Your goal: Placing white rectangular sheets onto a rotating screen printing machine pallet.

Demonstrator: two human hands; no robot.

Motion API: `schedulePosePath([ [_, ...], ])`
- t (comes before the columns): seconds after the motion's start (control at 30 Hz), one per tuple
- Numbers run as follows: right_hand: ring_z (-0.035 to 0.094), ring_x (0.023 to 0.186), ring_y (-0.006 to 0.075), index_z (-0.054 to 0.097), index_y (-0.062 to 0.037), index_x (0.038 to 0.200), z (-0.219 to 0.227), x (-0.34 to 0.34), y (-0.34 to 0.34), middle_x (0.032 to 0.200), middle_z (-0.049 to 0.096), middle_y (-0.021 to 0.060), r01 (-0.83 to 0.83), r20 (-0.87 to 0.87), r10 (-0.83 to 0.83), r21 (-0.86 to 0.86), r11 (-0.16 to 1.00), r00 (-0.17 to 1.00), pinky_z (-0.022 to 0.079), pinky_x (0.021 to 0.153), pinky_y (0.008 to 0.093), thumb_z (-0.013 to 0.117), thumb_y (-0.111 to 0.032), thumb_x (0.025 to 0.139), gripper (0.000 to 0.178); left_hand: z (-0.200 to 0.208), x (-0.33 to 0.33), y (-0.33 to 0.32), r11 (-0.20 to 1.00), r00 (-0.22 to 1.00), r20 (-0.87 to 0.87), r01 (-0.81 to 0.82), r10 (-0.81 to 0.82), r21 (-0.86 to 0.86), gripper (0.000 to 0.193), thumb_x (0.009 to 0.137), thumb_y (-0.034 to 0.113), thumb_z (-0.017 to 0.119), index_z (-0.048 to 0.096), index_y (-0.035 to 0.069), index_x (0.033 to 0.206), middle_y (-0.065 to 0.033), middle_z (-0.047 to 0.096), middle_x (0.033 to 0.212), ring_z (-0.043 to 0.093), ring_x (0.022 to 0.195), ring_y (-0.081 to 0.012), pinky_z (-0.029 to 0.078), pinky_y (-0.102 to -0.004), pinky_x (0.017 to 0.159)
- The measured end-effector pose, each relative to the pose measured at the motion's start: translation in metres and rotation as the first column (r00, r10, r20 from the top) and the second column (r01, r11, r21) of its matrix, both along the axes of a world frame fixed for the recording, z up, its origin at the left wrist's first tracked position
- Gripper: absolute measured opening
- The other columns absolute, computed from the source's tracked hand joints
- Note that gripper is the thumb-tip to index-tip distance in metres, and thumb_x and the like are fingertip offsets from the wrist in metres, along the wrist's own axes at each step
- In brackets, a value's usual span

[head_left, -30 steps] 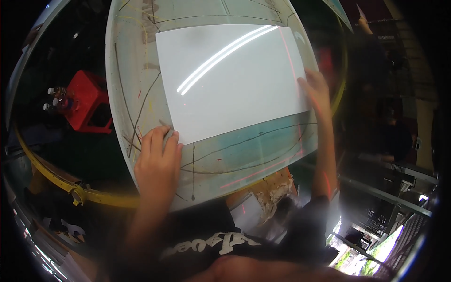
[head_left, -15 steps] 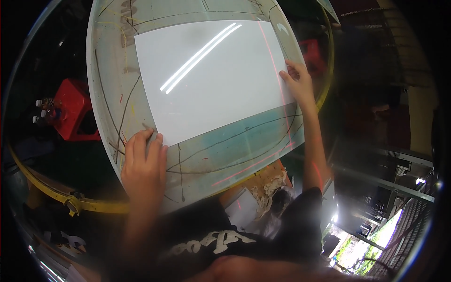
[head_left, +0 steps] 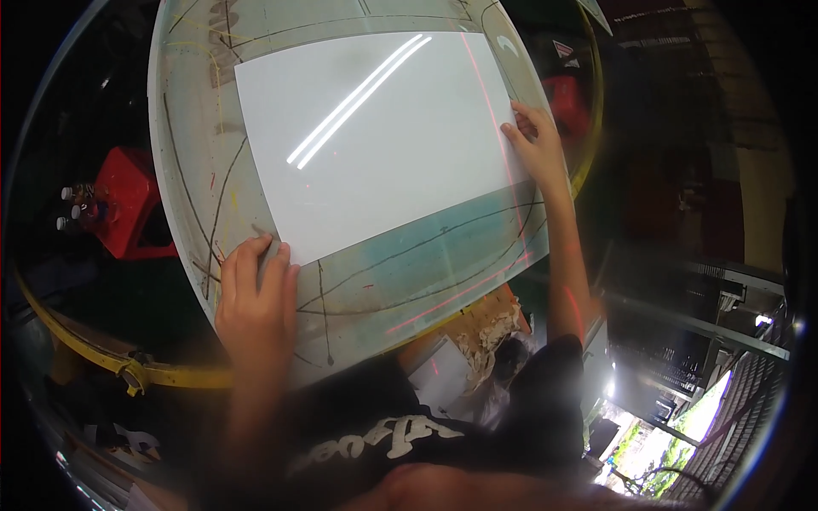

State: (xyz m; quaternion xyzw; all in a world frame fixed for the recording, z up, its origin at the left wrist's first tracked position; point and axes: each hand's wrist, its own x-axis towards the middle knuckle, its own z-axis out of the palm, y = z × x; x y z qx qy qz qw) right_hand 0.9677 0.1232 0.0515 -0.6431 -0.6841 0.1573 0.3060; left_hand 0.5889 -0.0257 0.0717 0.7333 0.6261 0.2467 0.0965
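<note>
Slippage risk: white sheet [head_left: 383, 136] only pinned flat by left hand [head_left: 256, 298] & right hand [head_left: 537, 145], fingers spread, nothing gripped, so could skew on the worn table [head_left: 409, 272].

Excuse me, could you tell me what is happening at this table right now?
A person leans over a marked, worn work table with a large white glossy sheet lying flat on it. The left hand presses down at the sheet's near left corner, and the right hand rests on its right edge. A red stool holding small bottles stands to the left of the table.
</note>
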Motion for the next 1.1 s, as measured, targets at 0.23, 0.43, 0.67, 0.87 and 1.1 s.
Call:
schedulePosePath([
  [0.23,0.054,0.081,0.0164,0.062,0.0010,0.112,-0.004,0.003,0.001,0.089,0.054,0.0076,-0.009,-0.017,0.010,0.021,1.000,1.000,0.046,0.077,0.0266,0.072,-0.010,0.075,0.040,0.000,0.002,0.000,1.000,1.000,-0.010,-0.008,0.008,0.005,0.019,0.077,0.007,0.066,0.065,0.003,0.096,-0.0087,0.058,0.104,0.057,0.098,-0.0268,0.050,-0.0354,0.077],
  [0.43,0.054,0.081,0.0170,0.062,0.0003,0.112,-0.005,0.003,0.001,0.088,0.054,0.0079,-0.007,-0.006,0.007,0.029,1.000,1.000,0.046,0.078,0.0267,0.072,-0.010,0.074,0.040,0.000,0.003,0.000,1.000,1.000,-0.016,-0.009,0.009,0.006,0.018,0.078,0.007,0.066,0.064,0.003,0.095,-0.0087,0.057,0.104,0.057,0.098,-0.0269,0.050,-0.0356,0.077],
  [0.67,0.054,0.080,0.0172,0.062,0.0007,0.111,-0.008,0.005,0.003,0.088,0.054,0.0080,-0.010,-0.017,0.011,0.042,0.999,1.000,0.046,0.077,0.0271,0.072,-0.011,0.075,0.040,0.000,0.005,0.001,1.000,1.000,-0.006,-0.016,0.016,0.018,0.017,0.077,0.005,0.067,0.062,0.003,0.094,-0.0088,0.059,0.104,0.058,0.097,-0.0274,0.050,-0.0354,0.076],
  [0.87,0.054,0.080,0.0174,0.062,0.0012,0.110,-0.007,0.001,0.002,0.089,0.054,0.0079,-0.008,-0.017,0.009,0.051,0.999,1.000,0.046,0.077,0.0272,0.072,-0.010,0.074,0.039,0.000,0.004,0.001,1.000,1.000,-0.014,-0.007,0.007,0.017,0.017,0.078,0.005,0.066,0.062,0.003,0.094,-0.0085,0.059,0.104,0.058,0.097,-0.0272,0.050,-0.0356,0.076],
  [1.1,0.051,0.094,0.0228,0.060,-0.0128,0.119,0.002,-0.006,0.000,0.106,0.050,0.0104,-0.066,0.199,0.074,-0.045,0.997,0.977,0.043,0.084,0.0310,0.070,-0.013,0.076,0.044,0.003,-0.001,-0.003,0.999,0.997,-0.080,0.019,-0.017,0.027,0.020,0.078,0.007,0.065,0.063,0.003,0.097,-0.0096,0.057,0.108,0.056,0.100,-0.0280,0.050,-0.0359,0.077],
])
